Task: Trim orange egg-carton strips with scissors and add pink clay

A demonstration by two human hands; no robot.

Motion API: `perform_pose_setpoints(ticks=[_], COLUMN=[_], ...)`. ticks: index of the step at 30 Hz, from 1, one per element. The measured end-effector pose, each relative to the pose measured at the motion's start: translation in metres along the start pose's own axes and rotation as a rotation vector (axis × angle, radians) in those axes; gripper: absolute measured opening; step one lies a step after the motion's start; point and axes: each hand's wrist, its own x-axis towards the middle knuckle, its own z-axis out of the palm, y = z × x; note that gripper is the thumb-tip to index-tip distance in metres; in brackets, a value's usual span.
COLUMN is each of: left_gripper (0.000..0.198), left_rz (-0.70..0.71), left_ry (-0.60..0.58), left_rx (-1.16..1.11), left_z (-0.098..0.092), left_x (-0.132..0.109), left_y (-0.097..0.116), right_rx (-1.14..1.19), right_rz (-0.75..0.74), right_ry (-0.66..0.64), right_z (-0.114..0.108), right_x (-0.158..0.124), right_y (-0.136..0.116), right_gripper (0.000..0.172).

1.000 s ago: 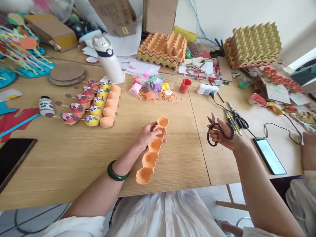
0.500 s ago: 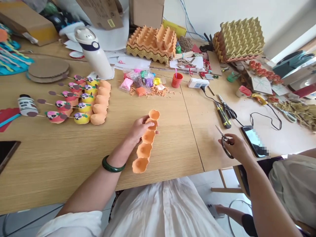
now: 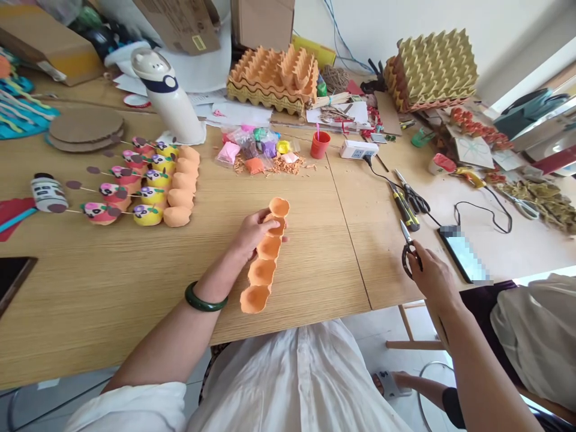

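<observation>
An orange strip of egg-carton cups [image 3: 262, 272] lies open side up near the table's front edge. My left hand [image 3: 252, 235] grips its upper part, thumb inside a cup and fingers underneath. To the right, my right hand [image 3: 429, 267] is closed on the dark handles of small scissors [image 3: 408, 249], whose blades point away from me. Just beyond them are a yellow-black cutter [image 3: 406, 210] and larger black-handled scissors [image 3: 413, 193]. A phone [image 3: 463, 255] lies to the right of my right hand.
Decorated carton strips [image 3: 150, 186] stand at the left beside a bottle [image 3: 48, 193]. Clay packets [image 3: 256, 147], a red cup [image 3: 320, 144] and a power strip [image 3: 359, 150] sit farther back. Egg trays [image 3: 432, 69] are stacked behind. A person's clothed body [image 3: 535, 324] is at the right.
My right hand has turned, and the small scissors now point more directly away from me. My left hand still holds the orange strip in nearly the same place.
</observation>
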Motion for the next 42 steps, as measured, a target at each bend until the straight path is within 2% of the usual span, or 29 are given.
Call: perform_pose_setpoints(ticks=[4,7,8,11,12,13,14,16,18,20,22,24,26,30,34,36,38,40,42], left_gripper=[0.025,0.021,0.021,0.018,0.017,0.016,0.014,0.01,0.009,0.012,0.017,0.02,0.024,0.035,0.052,0.053,0.05,0.044,0.038], left_rz=[-0.022,-0.007,0.008,0.049,0.049,0.043,0.031,0.021,0.047,0.092,0.16,0.234,0.273,0.175,0.132,0.129,0.106,0.092,0.079], left_ry=[0.004,-0.038,-0.057,-0.1,-0.106,-0.108,-0.109,-0.104,-0.089,-0.067,-0.071,-0.099,-0.115,-0.045,0.086,0.036,-0.094,-0.158,-0.142], left_rx=[-0.031,-0.064,-0.07,-0.09,-0.112,-0.153,-0.216,-0.365,-0.467,-0.497,-0.489,-0.453,-0.387,-0.273,-0.263,-0.234,-0.134,-0.049,-0.049], left_z=[0.002,0.001,0.0,-0.001,-0.001,0.0,0.0,0.001,0.0,-0.003,-0.007,-0.012,-0.016,-0.017,-0.013,-0.011,-0.009,-0.008,-0.007], left_x=[0.0,0.0,-0.001,-0.006,-0.007,-0.008,-0.009,-0.006,0.0,0.006,0.011,0.013,0.015,0.019,0.018,0.014,0.01,0.008,0.008], left_y=[0.002,0.006,0.007,0.013,0.014,0.015,0.015,0.013,0.011,0.009,0.009,0.009,0.008,0.002,-0.001,-0.001,-0.001,-0.003,-0.003], right_rx=[-0.019,-0.098,-0.129,-0.052,0.075,0.263,0.505,0.976,1.312,1.443,1.519,1.576,1.596,1.567,1.307,1.106,0.945,0.872,0.963], right_rz=[-0.038,-0.074,-0.041,-0.015,-0.008,-0.032,-0.035,0.009,0.029,0.029,-0.026,-0.074,-0.107,-0.113,-0.122,-0.152,-0.209,-0.288,-0.329], right_ry=[-0.017,-0.057,-0.048,0.033,0.08,0.04,-0.022,-0.234,-0.473,-0.661,-0.863,-1.021,-1.086,-0.99,-0.626,-0.443,-0.349,-0.33,-0.394], right_z=[0.006,-0.005,-0.01,-0.022,-0.021,-0.017,-0.011,0.007,0.023,0.034,0.039,0.041,0.043,0.046,0.044,0.041,0.04,0.041,0.044], right_x=[0.008,0.014,0.017,0.028,0.032,0.037,0.041,0.048,0.051,0.051,0.048,0.047,0.046,0.051,0.058,0.059,0.059,0.057,0.055], right_y=[0.0,-0.004,-0.008,-0.037,-0.054,-0.074,-0.097,-0.149,-0.201,-0.244,-0.273,-0.289,-0.295,-0.294,-0.287,-0.284,-0.281,-0.279,-0.277], right_gripper=[0.049,0.037,0.031,0.025,0.024,0.026,0.032,0.048,0.052,0.049,0.051,0.051,0.049,0.052,0.055,0.05,0.045,0.04,0.041])
